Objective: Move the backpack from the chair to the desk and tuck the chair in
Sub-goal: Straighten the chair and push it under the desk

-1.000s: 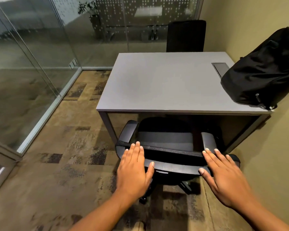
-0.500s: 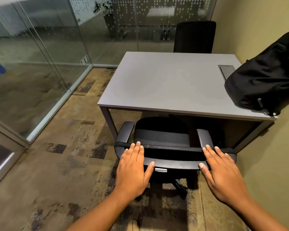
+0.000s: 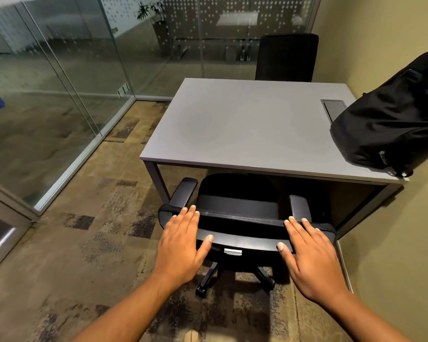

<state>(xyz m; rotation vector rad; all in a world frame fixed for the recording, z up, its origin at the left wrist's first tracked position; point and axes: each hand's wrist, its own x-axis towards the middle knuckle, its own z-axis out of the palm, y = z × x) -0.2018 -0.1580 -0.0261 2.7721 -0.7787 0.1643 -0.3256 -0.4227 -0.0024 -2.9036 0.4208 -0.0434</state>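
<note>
Both palms lie flat and open on the office chair's (image 3: 235, 206) backrest top, left hand (image 3: 181, 245) lower centre, right hand (image 3: 311, 253) lower right, gripping nothing, placed to push. The black backpack (image 3: 391, 119) sits on the grey desk (image 3: 232, 124) at right, against the wall. The seat is partly under.

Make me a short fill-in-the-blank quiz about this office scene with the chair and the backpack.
1. The black backpack lies on the ____.
2. Both hands, left hand and right hand, rest flat on the chair's ____.
3. The chair's seat sits partly ____ the desk.

Missing words: desk; backrest; under
</note>
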